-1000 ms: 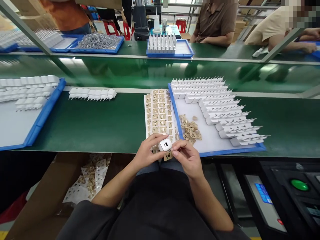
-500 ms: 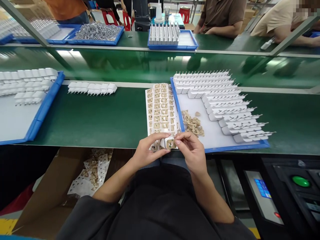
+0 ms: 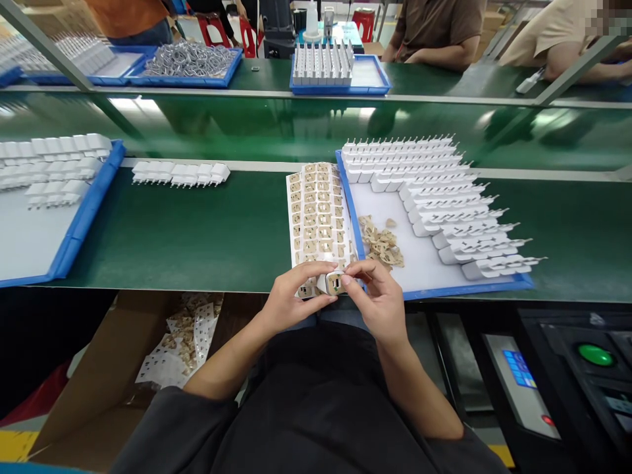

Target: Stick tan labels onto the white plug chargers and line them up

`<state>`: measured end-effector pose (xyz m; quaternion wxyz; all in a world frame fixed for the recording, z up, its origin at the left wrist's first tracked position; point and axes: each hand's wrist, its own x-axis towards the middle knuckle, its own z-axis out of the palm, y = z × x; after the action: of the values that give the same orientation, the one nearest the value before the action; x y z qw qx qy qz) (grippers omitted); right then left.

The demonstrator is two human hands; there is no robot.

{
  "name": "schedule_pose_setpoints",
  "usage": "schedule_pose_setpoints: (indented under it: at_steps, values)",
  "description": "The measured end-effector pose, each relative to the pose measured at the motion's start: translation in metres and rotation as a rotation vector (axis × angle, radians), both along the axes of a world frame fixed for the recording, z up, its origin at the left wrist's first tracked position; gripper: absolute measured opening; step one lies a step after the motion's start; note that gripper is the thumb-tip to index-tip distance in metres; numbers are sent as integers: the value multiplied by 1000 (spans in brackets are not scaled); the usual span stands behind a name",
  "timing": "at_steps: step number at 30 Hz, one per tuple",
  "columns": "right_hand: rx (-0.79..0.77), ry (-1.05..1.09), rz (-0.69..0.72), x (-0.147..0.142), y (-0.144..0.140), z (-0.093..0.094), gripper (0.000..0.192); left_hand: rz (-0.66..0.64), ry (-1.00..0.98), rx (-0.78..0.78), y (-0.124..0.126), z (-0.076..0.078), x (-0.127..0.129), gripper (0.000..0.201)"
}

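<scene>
Both hands pinch one white charger body (image 3: 332, 282) at the near table edge, beside the label sheet (image 3: 318, 214).
Left hand (image 3: 291, 296) clamps its sides; right hand (image 3: 378, 299) fingertips press a tan label on its face. Judged light, rigid, smooth plastic; best held by flat sides.

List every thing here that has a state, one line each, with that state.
white charger: gripped, tan sticker on its end face
left hand: closed on the charger
right hand: fingertips pinching at the sticker
sticker sheet: flat, mostly full
blue tray: partly filled with charger rows
</scene>
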<state>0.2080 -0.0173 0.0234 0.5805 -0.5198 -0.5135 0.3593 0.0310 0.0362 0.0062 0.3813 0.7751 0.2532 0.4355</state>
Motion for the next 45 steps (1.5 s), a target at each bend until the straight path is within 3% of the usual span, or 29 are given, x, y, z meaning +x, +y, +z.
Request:
schedule_pose_setpoints:
  at_steps: [9,11,16,21,26,33,38,42,45]
  values:
    - [124,-369,-183,-6,0,4,9,45,-45,64,-3,-5,2,44]
    - [82,-247,-165,-3,2,2,10,62,-97,59,-5,-8,3,45]
    - [-29,197,130,-3,7,-6,9,80,-149,187,-4,-10,9,51]
    - [-26,348,110,-14,6,-6,7,94,-167,359,-1,-11,13,53]
    - [-1,400,96,-17,7,-6,9,109,-148,414,0,-13,12,52]
    - [-18,370,119,-11,7,-13,8,51,-215,238,-1,-17,9,53]
    - [-32,189,208,0,6,-10,18,22,-253,82,-4,-22,5,55]
    - [196,-205,62,2,7,2,15,46,-216,31,-6,-22,2,52]
    - [421,-335,193,7,5,8,13,117,-188,-98,-6,-21,-1,46]
